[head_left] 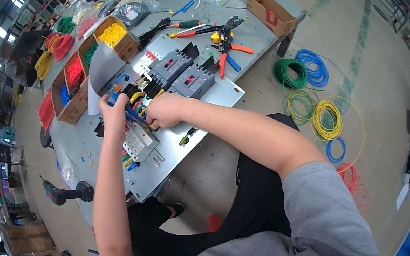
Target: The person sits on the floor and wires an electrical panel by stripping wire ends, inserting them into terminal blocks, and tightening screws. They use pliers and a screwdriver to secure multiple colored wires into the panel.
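A metal mounting plate [219, 92] lies on the grey table, carrying two dark grey circuit breakers [194, 81] side by side. Below the breakers, short coloured wires [138, 99] run in a cluster. My left hand [114, 111] is closed at the left of this cluster around a blue elongated thing [132, 113], whose kind I cannot make out. Close by on the right, my right hand [164, 111] has its fingers curled down among the wires; what they pinch is hidden. A light grey terminal block [139, 142] sits on the plate just below both hands.
Crimping pliers [225, 44] with orange and blue handles lie above the plate. Cardboard boxes [76, 102] of coloured small parts line the left side. A cordless drill [67, 192] lies at the table's lower left. Wire coils [328, 119] lie on the floor at right.
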`<state>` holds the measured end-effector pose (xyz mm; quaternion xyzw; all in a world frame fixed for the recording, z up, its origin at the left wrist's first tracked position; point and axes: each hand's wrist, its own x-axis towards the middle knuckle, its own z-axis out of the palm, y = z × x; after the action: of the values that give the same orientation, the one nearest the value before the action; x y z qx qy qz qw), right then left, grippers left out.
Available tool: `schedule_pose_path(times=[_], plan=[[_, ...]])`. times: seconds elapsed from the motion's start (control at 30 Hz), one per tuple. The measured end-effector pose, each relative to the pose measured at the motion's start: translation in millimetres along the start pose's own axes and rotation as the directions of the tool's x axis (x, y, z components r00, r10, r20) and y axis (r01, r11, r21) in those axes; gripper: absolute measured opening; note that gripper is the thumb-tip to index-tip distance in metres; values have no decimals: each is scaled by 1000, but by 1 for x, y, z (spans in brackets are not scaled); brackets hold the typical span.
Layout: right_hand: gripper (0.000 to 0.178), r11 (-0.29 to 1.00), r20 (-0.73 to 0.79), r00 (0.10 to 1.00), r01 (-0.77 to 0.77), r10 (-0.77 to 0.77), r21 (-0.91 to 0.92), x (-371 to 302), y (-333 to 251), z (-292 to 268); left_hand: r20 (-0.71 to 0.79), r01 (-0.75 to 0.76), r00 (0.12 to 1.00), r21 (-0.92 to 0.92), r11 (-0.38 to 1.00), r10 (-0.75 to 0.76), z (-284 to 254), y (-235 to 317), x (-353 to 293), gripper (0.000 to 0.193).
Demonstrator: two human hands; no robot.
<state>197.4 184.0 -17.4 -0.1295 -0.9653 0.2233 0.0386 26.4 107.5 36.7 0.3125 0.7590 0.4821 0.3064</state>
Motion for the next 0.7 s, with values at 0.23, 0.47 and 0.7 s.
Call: schedule_pose_path(times=[0.23,0.47,0.7], plan=[[21,999,-28,999,34,-34,8,-2,-2,-2,-108,-54,993,-74,996,46,11,-30,20,87],[22,996,-24,998,-62,60,-67,-4,12,7,-116,-657,677,351,668,727,50,-23,-84,93],[22,998,-57,998,21,-18,57,4,4,6,341,-939,-14,318,-129,940,31,-108,-109,90]])
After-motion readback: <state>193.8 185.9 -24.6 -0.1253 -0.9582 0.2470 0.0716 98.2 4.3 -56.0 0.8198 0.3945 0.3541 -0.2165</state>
